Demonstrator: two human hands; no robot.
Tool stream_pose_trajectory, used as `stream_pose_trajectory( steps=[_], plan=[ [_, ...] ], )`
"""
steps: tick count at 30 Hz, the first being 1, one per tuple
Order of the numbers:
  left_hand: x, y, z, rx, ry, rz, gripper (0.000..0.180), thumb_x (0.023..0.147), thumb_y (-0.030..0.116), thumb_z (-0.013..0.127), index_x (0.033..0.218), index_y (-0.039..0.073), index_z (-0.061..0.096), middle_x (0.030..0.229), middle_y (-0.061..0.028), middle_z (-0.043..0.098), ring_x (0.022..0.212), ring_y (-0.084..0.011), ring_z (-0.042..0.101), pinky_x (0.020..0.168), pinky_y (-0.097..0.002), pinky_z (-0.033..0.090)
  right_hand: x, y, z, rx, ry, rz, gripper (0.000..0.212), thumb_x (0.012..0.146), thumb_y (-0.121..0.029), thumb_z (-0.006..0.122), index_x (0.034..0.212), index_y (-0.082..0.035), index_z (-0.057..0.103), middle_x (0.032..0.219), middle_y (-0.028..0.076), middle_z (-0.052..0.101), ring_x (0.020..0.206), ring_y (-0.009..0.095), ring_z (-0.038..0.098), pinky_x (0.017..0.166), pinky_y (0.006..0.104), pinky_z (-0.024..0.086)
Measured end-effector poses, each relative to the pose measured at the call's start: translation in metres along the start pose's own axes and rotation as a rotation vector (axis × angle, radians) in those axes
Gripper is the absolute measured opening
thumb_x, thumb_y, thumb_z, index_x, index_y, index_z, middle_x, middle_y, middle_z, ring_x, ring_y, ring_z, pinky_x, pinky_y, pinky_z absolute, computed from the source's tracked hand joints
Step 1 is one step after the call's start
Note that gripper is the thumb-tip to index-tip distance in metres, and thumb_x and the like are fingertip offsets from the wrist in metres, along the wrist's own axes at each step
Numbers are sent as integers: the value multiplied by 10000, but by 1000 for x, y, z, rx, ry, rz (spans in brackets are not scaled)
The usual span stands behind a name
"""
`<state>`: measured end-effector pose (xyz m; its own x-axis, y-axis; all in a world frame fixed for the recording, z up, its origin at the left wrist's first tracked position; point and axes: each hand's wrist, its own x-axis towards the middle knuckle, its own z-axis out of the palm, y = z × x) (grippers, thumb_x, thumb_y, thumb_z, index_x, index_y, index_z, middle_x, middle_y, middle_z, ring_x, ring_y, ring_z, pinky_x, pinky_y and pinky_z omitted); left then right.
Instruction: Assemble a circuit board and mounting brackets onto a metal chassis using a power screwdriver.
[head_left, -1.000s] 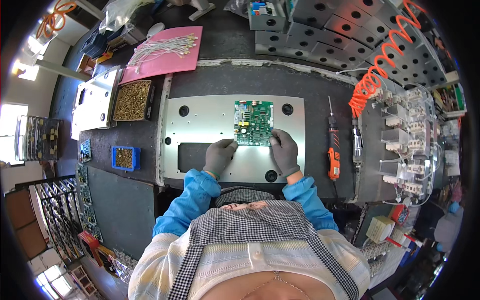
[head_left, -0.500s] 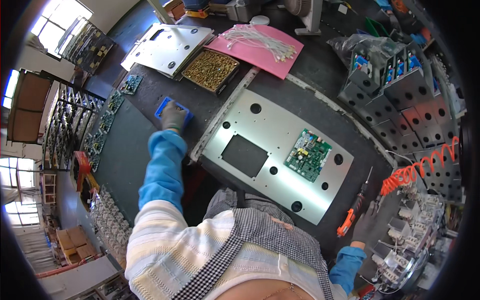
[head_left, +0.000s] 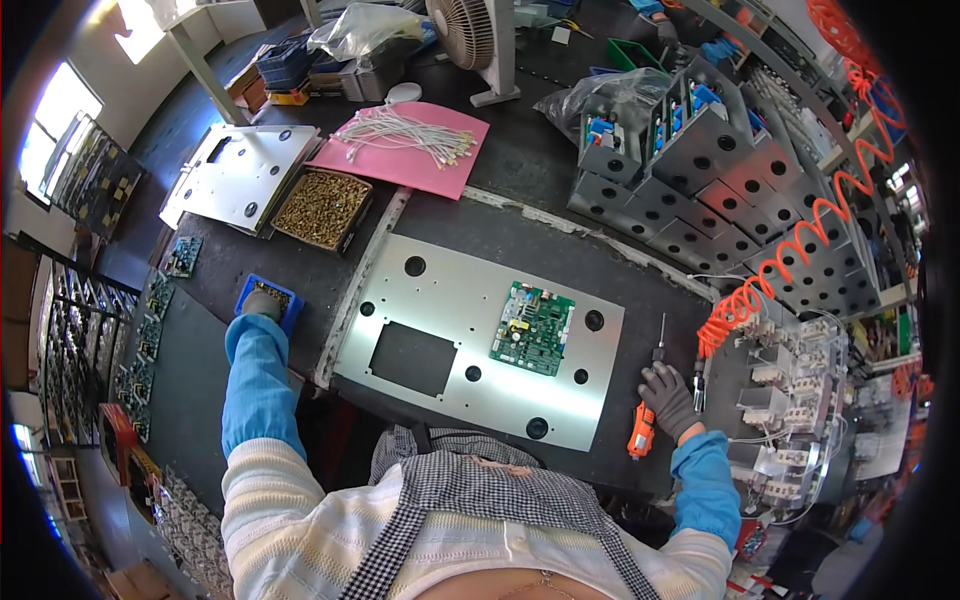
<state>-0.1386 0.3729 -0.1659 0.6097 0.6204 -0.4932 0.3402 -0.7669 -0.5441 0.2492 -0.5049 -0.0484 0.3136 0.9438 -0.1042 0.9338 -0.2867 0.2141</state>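
Observation:
My left hand (head_left: 263, 304), in a grey glove, reaches into a small blue tray (head_left: 291, 318) of small brass-coloured pieces; its fingertips are hidden among them. On the right, my gloved right hand (head_left: 670, 398) closes over the middle of an orange-handled electric screwdriver (head_left: 641, 432), whose thin shaft points away from me. Between my hands lies a flat silver metal panel (head_left: 470, 335) with round black-rimmed holes and a rectangular cut-out. A green circuit board (head_left: 532, 328) rests on the panel's right half.
A box of brass-coloured pieces (head_left: 320, 207) stands behind the tray, beside stacked metal panels (head_left: 235, 170). White cables (head_left: 410, 137) lie on a pink sheet (head_left: 458, 180). Grey metal housings (head_left: 700, 165) are stacked at far right. An orange coiled hose (head_left: 765, 290) hangs near white components (head_left: 800, 400).
The view has shifted to the right. My right hand has moved from beside the screwdriver onto it. My left hand is still in the blue tray.

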Motion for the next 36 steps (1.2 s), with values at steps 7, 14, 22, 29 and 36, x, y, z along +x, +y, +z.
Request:
stream_pose_trajectory(
  steps=[7,14,22,29,36],
  plan=[
    [-55,-2,-56,-1285,164,-733,370,968,338,643,1267,133,716,1302,-144,699,1191,-336,672,1043,-400,500,33,-42,-32,765,746,529,596,767,-27,813,1297,-46,541,1407,131,543,1349,338,495,1137,448,415],
    [-54,19,-65,-1747,543,-882,240,1000,248,676,1120,48,731,888,-110,733,680,-214,678,663,-358,563,98,-72,-138,1427,1326,662,417,883,-199,748,1237,-43,591,1177,114,631,1164,272,606,1097,479,446],
    [-112,106,-164,-3216,486,160,185,1043,118,593,1191,22,648,1040,-74,675,917,-165,667,784,-275,620,117,-79,-179,1575,1479,441,699,933,-430,606,1468,-15,428,962,81,589,953,241,606,1020,504,498],
    [-215,290,-291,-2790,-650,521,200,1016,255,660,1112,89,604,819,31,552,669,-51,510,552,-159,421,137,-108,-206,1842,1579,394,826,927,-372,649,1595,-64,274,1004,68,623,993,224,636,981,495,532],
    [-250,368,-299,-2713,-1020,637,277,1064,197,576,1277,20,550,989,-31,578,818,-113,547,676,-210,496,117,-123,-195,1783,1541,465,340,931,-339,673,1146,-82,614,1014,66,606,1028,240,633,984,506,520]
  ],
)
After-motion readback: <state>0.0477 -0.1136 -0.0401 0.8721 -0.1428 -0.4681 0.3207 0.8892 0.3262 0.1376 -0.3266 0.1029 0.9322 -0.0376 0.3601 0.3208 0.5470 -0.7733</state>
